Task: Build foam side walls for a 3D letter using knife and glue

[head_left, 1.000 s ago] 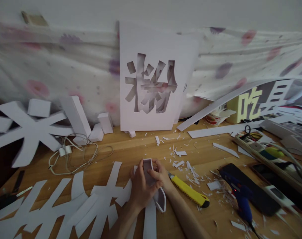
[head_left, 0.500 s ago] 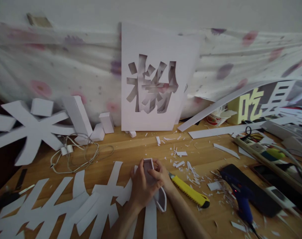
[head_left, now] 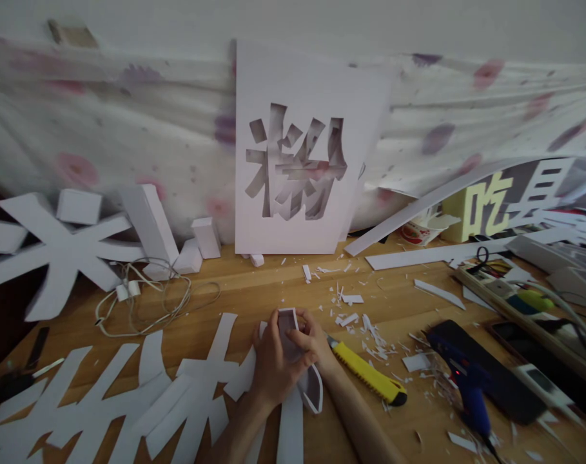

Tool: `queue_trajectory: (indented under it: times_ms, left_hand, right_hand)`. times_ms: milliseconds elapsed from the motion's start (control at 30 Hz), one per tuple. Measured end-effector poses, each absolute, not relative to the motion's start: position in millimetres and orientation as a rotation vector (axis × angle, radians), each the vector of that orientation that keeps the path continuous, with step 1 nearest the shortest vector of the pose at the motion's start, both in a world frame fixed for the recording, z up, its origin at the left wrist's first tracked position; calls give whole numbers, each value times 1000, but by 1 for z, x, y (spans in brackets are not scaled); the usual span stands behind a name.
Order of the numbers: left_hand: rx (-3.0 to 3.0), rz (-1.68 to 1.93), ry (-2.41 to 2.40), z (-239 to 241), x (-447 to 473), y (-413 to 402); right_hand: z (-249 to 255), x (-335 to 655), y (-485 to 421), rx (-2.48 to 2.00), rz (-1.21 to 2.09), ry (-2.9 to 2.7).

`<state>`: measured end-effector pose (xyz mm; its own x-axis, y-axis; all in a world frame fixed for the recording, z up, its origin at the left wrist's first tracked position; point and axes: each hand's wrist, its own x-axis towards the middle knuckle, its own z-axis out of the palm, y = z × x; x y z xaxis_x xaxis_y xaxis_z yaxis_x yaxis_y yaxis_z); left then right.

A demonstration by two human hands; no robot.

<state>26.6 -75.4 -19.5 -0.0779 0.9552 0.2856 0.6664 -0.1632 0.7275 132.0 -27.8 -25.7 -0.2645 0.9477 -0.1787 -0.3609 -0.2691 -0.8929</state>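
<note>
Both of my hands grip a hollow white foam-board letter stroke [head_left: 312, 388] with thin raised walls and a curved lower end. My left hand [head_left: 276, 361] wraps its left side, thumb lying across the middle. On the right side, my right hand [head_left: 312, 338] presses its fingers along the wall. Under my hands runs a white foam-board strip [head_left: 290, 432]. Just right of my right wrist lies a yellow utility knife [head_left: 367, 372]. Flat white cut-out character pieces [head_left: 215, 367] spread over the wooden table [head_left: 254, 290] to the left.
A blue glue gun [head_left: 471, 386] with a red light lies at right, beside a power strip [head_left: 505, 296]. White foam scraps [head_left: 370, 332] litter the middle. A white board with a cut-out character [head_left: 287, 238] stands at the back. A coiled cable [head_left: 147, 309] lies left.
My hands keep the same grip on the foam-board letter stroke. The view has shifted very slightly; nothing else has visibly moved.
</note>
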Motion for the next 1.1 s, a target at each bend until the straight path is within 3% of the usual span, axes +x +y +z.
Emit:
queue_trajectory:
  times_ms: [1100]
  left_hand:
    - [1861, 1118, 1782, -20, 27, -76]
  right_hand:
    - [-30, 132, -27, -937, 1693, -946]
